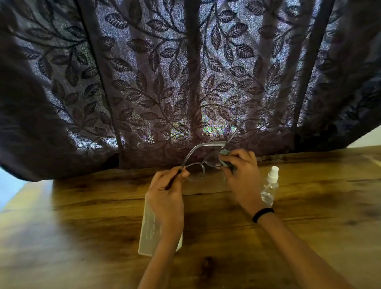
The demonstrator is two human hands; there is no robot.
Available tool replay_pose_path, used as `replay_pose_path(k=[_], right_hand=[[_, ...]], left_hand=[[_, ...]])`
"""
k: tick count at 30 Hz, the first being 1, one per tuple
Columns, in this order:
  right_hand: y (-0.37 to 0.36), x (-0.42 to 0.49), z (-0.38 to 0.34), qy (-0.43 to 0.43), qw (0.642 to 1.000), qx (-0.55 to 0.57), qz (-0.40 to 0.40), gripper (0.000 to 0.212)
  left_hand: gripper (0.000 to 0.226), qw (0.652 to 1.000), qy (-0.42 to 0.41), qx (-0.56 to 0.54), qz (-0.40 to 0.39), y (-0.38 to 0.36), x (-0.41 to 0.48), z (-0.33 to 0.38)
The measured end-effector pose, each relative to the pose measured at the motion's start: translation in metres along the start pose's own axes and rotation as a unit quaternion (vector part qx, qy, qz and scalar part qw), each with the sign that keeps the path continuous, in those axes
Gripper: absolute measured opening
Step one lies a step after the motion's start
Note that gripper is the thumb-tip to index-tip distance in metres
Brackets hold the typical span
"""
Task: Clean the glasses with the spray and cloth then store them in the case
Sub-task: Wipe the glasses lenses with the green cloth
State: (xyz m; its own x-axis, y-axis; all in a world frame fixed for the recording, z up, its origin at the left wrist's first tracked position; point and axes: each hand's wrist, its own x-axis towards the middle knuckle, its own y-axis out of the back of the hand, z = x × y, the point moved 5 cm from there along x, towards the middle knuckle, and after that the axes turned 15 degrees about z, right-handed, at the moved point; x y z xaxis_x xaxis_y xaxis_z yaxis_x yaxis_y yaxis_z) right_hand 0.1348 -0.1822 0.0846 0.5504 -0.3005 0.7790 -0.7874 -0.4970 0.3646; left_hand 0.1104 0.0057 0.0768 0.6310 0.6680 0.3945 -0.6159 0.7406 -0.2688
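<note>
I hold a pair of thin-framed glasses [197, 169] in the air above the table, temples unfolded and pointing away from me. My left hand [165, 191] pinches the left end of the frame. My right hand [241, 170] presses a small grey-green cloth [225, 153] around the right lens, which is hidden by the fingers. A clear spray bottle [270, 187] with a white nozzle stands just right of my right wrist. The pale translucent case [150, 230] lies flat on the table, partly hidden under my left forearm.
The wooden table [88, 219] stretches wide to both sides. A dark leaf-patterned curtain [180, 77] hangs down to the table's far edge, close behind the glasses. A black band circles my right wrist.
</note>
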Motion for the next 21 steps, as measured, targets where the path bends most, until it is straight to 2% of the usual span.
replay_pose_path(k=[3, 6, 11, 15, 18, 21], right_hand=[[-0.001, -0.003, 0.001, -0.016, 0.999, 0.024, 0.024, 0.017], [-0.004, -0.009, 0.001, -0.033, 0.998, 0.056, 0.027, 0.017], [-0.005, -0.013, -0.011, -0.057, 0.992, 0.112, 0.029, 0.028], [-0.007, -0.012, -0.019, -0.080, 0.988, 0.129, -0.022, 0.040], [-0.009, -0.012, -0.021, -0.058, 0.989, 0.122, -0.057, 0.044], [-0.009, -0.012, -0.017, -0.012, 0.997, 0.062, -0.051, 0.043]], left_hand=[[0.043, 1.000, -0.005, 0.004, 0.006, 0.000, 0.000, 0.002], [0.042, 1.000, -0.014, -0.002, 0.013, 0.000, 0.002, 0.004], [0.040, 1.000, -0.027, 0.001, 0.008, 0.000, 0.002, 0.003], [0.033, 1.000, -0.010, 0.004, 0.011, 0.000, 0.001, -0.001], [0.031, 1.000, -0.016, 0.001, 0.016, 0.001, 0.003, 0.000], [0.031, 0.999, -0.028, 0.004, 0.025, 0.003, 0.005, 0.003]])
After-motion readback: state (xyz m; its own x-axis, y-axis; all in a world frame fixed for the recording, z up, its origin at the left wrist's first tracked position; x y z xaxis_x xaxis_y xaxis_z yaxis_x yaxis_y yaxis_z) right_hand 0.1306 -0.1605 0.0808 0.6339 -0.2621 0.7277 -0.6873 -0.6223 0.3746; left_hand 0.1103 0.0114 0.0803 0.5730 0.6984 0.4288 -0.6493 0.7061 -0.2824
